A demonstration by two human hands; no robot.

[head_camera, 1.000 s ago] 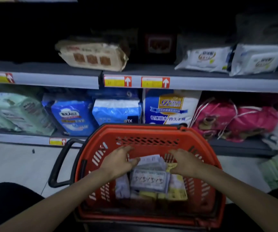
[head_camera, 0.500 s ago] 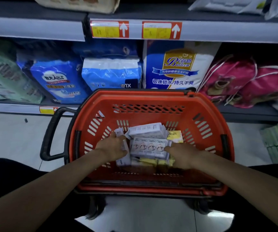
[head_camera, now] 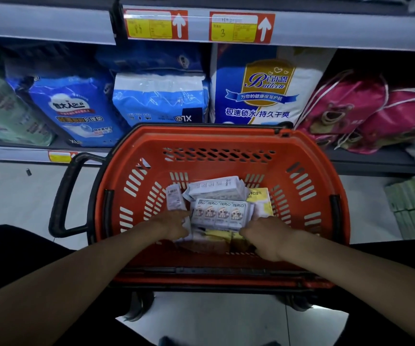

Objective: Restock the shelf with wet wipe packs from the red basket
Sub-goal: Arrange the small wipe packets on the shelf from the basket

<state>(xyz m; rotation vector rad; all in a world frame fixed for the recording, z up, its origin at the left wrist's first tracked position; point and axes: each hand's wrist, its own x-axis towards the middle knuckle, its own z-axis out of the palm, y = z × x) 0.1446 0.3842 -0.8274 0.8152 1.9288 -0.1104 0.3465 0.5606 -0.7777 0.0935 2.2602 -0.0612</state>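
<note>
Both hands flank wipe bundle in basket.

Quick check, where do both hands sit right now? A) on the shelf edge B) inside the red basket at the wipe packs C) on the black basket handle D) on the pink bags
B: the left hand and right hand flank the MEPSO wipe pack inside the red basket.

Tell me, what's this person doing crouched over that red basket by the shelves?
Someone is reaching into a red basket with both bare hands. The left hand and right hand sit on either side of a multipack of wipes on top of the pile, seemingly about to lift it. Nothing is out of the basket yet. The shelf behind holds large blue bags and pink bags.
</note>
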